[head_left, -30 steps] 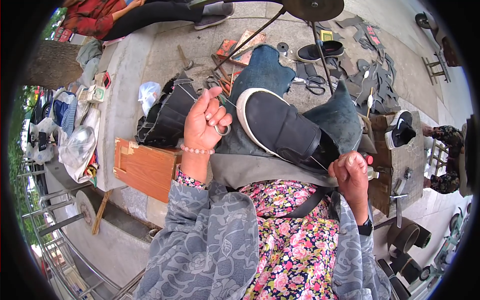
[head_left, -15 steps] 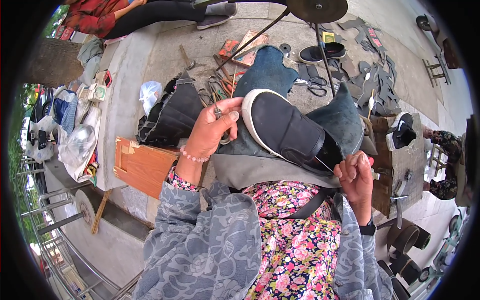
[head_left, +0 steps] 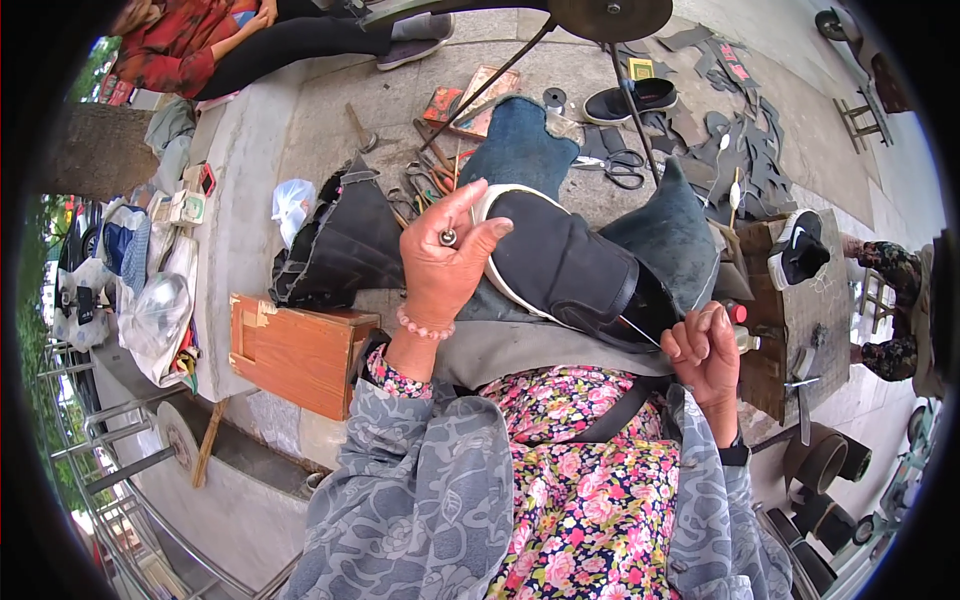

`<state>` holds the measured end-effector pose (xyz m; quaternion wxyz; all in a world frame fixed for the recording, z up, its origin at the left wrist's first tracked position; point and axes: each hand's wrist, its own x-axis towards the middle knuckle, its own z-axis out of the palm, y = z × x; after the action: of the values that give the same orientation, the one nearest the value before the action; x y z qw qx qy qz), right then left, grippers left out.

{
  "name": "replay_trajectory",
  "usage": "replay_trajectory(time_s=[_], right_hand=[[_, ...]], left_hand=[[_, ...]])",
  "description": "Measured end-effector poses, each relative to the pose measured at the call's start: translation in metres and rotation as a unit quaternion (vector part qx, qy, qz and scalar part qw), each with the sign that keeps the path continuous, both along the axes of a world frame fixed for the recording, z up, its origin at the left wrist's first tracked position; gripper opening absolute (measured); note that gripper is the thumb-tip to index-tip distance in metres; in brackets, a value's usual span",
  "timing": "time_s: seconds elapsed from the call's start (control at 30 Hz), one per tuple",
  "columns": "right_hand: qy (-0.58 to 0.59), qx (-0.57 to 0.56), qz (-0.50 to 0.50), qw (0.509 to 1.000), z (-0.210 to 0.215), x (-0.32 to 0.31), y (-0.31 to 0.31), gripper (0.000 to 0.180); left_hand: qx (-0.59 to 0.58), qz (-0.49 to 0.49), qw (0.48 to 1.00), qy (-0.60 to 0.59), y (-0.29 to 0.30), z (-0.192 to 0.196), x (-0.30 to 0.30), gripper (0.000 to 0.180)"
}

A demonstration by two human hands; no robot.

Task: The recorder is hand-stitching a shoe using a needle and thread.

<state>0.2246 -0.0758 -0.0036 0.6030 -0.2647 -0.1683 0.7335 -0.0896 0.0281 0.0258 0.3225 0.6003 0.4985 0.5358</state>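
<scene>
A black slip-on shoe (head_left: 565,255) with a white sole rim lies across my lap, its toe up and to the left. My left hand (head_left: 447,255) is at the toe, fingers curled around an awl (head_left: 448,238) whose round metal end pokes out; its tip is mostly hidden. A taut white thread (head_left: 640,332) runs out of the shoe's opening to my right hand (head_left: 703,350), which pinches it with closed fingers. Beneath the shoe are a grey apron cloth (head_left: 500,345) and dark blue-green coverings over my knees.
Scissors (head_left: 625,168), a spool (head_left: 554,99), another black shoe (head_left: 630,101) and dark scraps (head_left: 745,150) lie on the pavement ahead. A wooden box (head_left: 295,350) and black bag (head_left: 350,240) stand left. At right, a wooden stand (head_left: 790,330) bears a black-and-white sneaker (head_left: 798,250). A seated person (head_left: 180,60) is far left.
My left hand has turned and shifted slightly right at the toe, so the awl's end now faces up. My right hand still holds the thread in about the same place.
</scene>
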Motion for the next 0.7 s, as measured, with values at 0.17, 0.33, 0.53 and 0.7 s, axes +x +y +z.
replay_trajectory(time_s=[0.17,0.33,0.53,0.7], right_hand=[[0.041,0.010,-0.040,0.998,-0.004,0.002,-0.010,0.031],[0.105,0.031,-0.097,0.989,-0.008,0.003,-0.016,0.034],[0.112,0.019,-0.156,0.981,-0.011,0.005,-0.024,0.035],[0.086,-0.005,-0.173,0.981,-0.018,0.010,-0.030,0.032]], left_hand=[[0.062,0.034,0.992,0.103,0.007,-0.011,0.008,0.038],[0.126,0.048,0.980,0.145,0.013,-0.022,0.007,0.029],[0.120,0.055,0.980,0.147,0.008,-0.027,0.003,0.025],[0.139,0.057,0.974,0.168,0.006,-0.028,0.003,0.023]])
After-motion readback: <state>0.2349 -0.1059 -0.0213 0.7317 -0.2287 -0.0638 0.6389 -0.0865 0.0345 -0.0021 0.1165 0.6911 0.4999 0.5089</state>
